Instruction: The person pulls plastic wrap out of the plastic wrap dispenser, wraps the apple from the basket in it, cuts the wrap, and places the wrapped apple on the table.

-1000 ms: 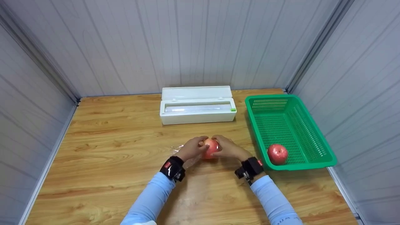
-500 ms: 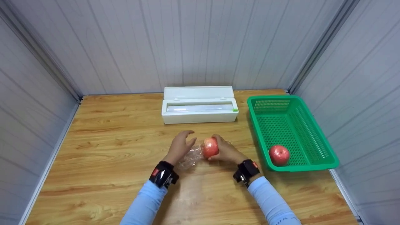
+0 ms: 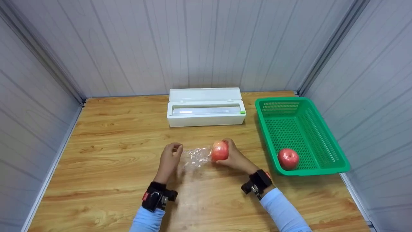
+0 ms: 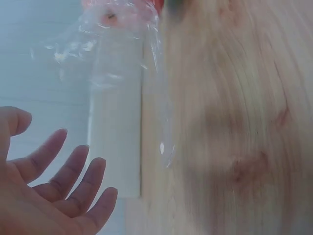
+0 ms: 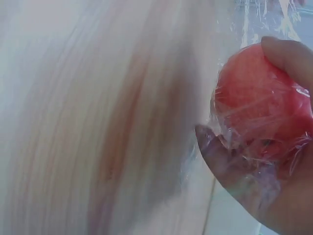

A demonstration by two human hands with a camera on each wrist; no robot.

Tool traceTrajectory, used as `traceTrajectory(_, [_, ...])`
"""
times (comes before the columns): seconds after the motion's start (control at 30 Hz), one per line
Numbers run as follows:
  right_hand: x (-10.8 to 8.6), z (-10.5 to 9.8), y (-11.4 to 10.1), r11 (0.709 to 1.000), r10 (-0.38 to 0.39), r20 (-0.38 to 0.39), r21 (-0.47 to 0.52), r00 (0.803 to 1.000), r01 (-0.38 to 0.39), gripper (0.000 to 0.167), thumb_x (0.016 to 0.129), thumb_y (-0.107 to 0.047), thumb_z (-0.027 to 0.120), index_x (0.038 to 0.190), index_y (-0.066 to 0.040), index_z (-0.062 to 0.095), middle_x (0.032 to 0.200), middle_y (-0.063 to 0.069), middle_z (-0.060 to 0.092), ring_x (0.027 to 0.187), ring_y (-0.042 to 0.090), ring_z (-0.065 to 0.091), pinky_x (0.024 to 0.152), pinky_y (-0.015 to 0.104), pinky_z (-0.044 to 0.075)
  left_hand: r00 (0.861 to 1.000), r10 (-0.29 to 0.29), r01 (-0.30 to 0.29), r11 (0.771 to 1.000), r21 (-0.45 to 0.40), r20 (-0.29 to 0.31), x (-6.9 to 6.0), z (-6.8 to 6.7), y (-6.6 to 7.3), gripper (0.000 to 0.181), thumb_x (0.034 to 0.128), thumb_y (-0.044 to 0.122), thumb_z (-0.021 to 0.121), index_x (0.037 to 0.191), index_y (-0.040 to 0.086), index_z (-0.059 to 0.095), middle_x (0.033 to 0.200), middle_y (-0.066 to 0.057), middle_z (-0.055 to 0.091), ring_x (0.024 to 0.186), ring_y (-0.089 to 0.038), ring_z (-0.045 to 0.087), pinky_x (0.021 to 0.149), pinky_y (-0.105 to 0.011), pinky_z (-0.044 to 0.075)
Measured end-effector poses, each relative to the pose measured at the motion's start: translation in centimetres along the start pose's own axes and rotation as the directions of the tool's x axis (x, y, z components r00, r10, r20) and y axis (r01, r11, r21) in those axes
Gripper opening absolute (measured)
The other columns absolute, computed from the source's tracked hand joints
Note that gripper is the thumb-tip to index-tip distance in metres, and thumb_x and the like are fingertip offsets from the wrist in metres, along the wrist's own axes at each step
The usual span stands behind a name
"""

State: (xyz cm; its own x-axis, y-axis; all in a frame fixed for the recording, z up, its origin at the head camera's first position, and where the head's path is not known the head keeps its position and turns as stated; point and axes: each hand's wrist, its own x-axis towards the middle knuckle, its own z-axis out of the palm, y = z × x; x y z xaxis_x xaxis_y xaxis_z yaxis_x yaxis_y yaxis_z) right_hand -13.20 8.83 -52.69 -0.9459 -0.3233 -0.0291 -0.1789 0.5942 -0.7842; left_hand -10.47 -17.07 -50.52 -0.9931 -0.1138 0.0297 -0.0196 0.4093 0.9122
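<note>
My right hand (image 3: 238, 158) grips a red apple (image 3: 220, 150) over the middle of the table, fingers and thumb curled round its right side. Clear plastic wrap (image 3: 197, 157) clings to this apple and trails off to the left, crinkled and loose. By the free end of the wrap is my left hand (image 3: 169, 161). The left wrist view shows its fingers (image 4: 73, 171) spread and relaxed, holding nothing, apart from the wrap. In the right wrist view, wrap covers the apple (image 5: 264, 95) and lies bunched against the palm.
A white cling-film box (image 3: 206, 121) stands at the back with its lid up and a roll inside. On the right is a green plastic basket (image 3: 264, 141), with another red apple (image 3: 288, 159) in its near left corner. Panel walls enclose the wooden table (image 3: 112, 154).
Both hands held the apple at first. The left hand has come off it and moved left, and the wrap now stretches out leftward. The right hand keeps its hold on the apple.
</note>
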Motion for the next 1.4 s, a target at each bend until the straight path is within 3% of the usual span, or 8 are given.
traceTrajectory(0.13, [-1.4, -0.6, -0.5, 1.000, 0.016, -0.069, 0.009, 0.997, -0.016, 0.091, 0.068, -0.014, 0.081, 0.138, -0.004, 0.023, 0.135, 0.024, 0.038, 0.123, 0.039, 0.046, 0.104, 0.051, 0.039, 1.000, 0.015, -0.014, 0.998, -0.066, 0.011, -1.7, 0.3, 0.6, 0.028, 0.0938, 0.024, 0.055, 0.112, 0.002, 0.060, 0.109, -0.015, 0.061, 0.105, -0.028, 0.055, 0.099, -0.044, 0.042])
traceTrajectory(0.3, [-2.9, -1.1, -1.3, 1.000, -0.010, -0.130, -0.011, 0.991, 0.009, 0.096, 0.067, -0.015, 0.082, 0.142, -0.006, 0.024, 0.137, 0.023, 0.036, 0.122, 0.040, 0.046, 0.101, 0.054, 0.041, 0.988, 0.128, -0.119, 0.988, -0.095, 0.091, -3.4, 1.5, 1.7, 0.038, 0.0882, 0.026, 0.063, 0.118, 0.004, 0.057, 0.116, -0.015, 0.059, 0.111, -0.029, 0.053, 0.102, -0.049, 0.039])
traceTrajectory(0.43, [-3.8, -1.2, -1.8, 1.000, 0.005, -0.135, 0.001, 0.991, -0.005, 0.094, 0.066, -0.019, 0.082, 0.141, -0.008, 0.028, 0.134, 0.022, 0.037, 0.120, 0.038, 0.048, 0.099, 0.053, 0.042, 0.985, 0.167, -0.164, 0.983, -0.089, 0.032, -3.8, 2.2, 2.3, 0.025, 0.0865, 0.020, 0.065, 0.104, 0.003, 0.064, 0.104, -0.013, 0.065, 0.103, -0.028, 0.058, 0.097, -0.048, 0.044])
traceTrajectory(0.57, [-4.4, -1.2, -2.2, 1.000, 0.000, -0.130, 0.018, 0.992, 0.003, 0.091, 0.067, -0.016, 0.081, 0.140, -0.008, 0.029, 0.134, 0.021, 0.037, 0.120, 0.038, 0.047, 0.099, 0.054, 0.042, 0.991, 0.103, -0.114, 0.984, -0.135, -0.085, -3.6, 2.2, 2.3, 0.011, 0.0889, 0.013, 0.062, 0.091, 0.003, 0.067, 0.090, -0.011, 0.068, 0.091, -0.022, 0.063, 0.087, -0.038, 0.050])
traceTrajectory(0.7, [-4.9, -1.4, -2.3, 0.999, -0.022, -0.136, 0.031, 0.990, 0.027, 0.089, 0.067, -0.011, 0.081, 0.139, -0.006, 0.030, 0.135, 0.022, 0.037, 0.121, 0.038, 0.046, 0.100, 0.054, 0.042, 0.992, 0.045, -0.068, 0.976, -0.205, -0.117, -3.3, 1.7, 2.1, 0.013, 0.0918, 0.012, 0.058, 0.092, 0.002, 0.065, 0.087, -0.013, 0.067, 0.083, -0.020, 0.063, 0.078, -0.028, 0.052])
traceTrajectory(1.0, [-6.1, -2.0, -1.8, 0.992, -0.037, -0.055, 0.119, 0.998, 0.043, 0.085, 0.069, -0.015, 0.081, 0.138, -0.011, 0.031, 0.137, 0.015, 0.039, 0.122, 0.033, 0.045, 0.102, 0.053, 0.040, 0.994, 0.016, -0.048, 0.954, -0.295, -0.108, -3.3, -0.1, 2.3, 0.015, 0.0930, 0.010, 0.054, 0.096, -0.002, 0.063, 0.087, -0.021, 0.061, 0.074, -0.026, 0.058, 0.064, -0.023, 0.051])
traceTrajectory(1.2, [-6.8, -2.7, -1.7, 0.985, -0.033, 0.036, 0.170, 0.999, 0.026, 0.080, 0.072, -0.017, 0.079, 0.136, -0.016, 0.032, 0.136, 0.014, 0.043, 0.123, 0.033, 0.045, 0.102, 0.053, 0.039, 0.997, -0.031, 0.006, 0.946, -0.325, -0.074, -2.5, -0.4, 1.3, 0.018, 0.0935, 0.011, 0.054, 0.100, -0.003, 0.063, 0.085, -0.012, 0.061, 0.074, -0.018, 0.057, 0.067, -0.024, 0.051])
traceTrajectory(1.4, [-7.2, -3.1, -2.0, 0.993, 0.008, -0.060, 0.119, 0.998, -0.001, 0.085, 0.070, -0.018, 0.081, 0.139, -0.014, 0.032, 0.136, 0.014, 0.043, 0.122, 0.032, 0.046, 0.101, 0.054, 0.040, 0.997, -0.056, 0.033, 0.942, -0.335, -0.057, -2.6, -1.4, 0.6, 0.029, 0.0991, 0.018, 0.043, 0.112, -0.004, 0.057, 0.077, -0.005, 0.055, 0.065, -0.009, 0.052, 0.066, -0.026, 0.051])
